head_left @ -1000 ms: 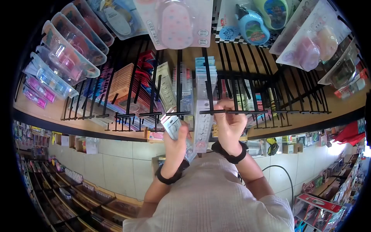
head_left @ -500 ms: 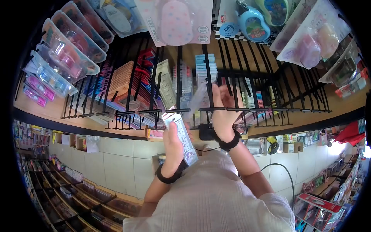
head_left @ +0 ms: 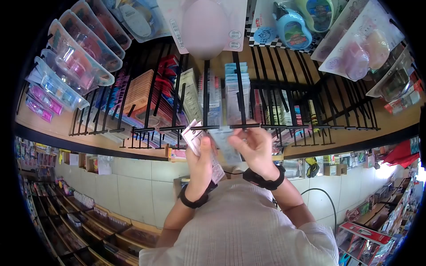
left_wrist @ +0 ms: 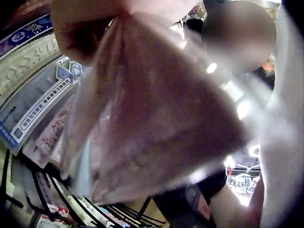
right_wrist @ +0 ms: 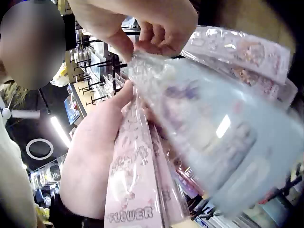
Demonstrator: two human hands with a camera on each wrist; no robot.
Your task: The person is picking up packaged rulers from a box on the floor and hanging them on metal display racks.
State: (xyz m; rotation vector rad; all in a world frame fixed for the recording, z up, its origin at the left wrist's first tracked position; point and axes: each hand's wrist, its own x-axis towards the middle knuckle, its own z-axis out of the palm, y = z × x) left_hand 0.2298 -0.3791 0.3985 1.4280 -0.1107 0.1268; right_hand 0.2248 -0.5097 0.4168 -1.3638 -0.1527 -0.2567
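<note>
Several flat clear packets with pale pink cards (right_wrist: 130, 175) are in the left hand (head_left: 199, 170), its thumb pressed over them near their top end. Close beside it, the right hand (head_left: 257, 153) pinches the top of a pale blue packet (right_wrist: 209, 128), which hangs down blurred beside the pink ones. In the right wrist view the right hand (right_wrist: 147, 23) has its fingers curled on the packet's gathered plastic edge, just above the left hand's (right_wrist: 90, 152) thumb. Both hands are at the front ends of black display hooks (head_left: 242, 127).
Packets in rows hang on the hooks, with orange ones (head_left: 139, 94) and cream ones (head_left: 189, 95) to the left. Large blister packs (head_left: 204, 26) hang above. Below the shelf edge (head_left: 133, 152) are a tiled floor (head_left: 137, 177) and shelves at lower left (head_left: 80, 221).
The right hand has come back from between the hooks toward the left hand, bringing a pale packet. The packets in the left hand have shifted and show a pink card in front.
</note>
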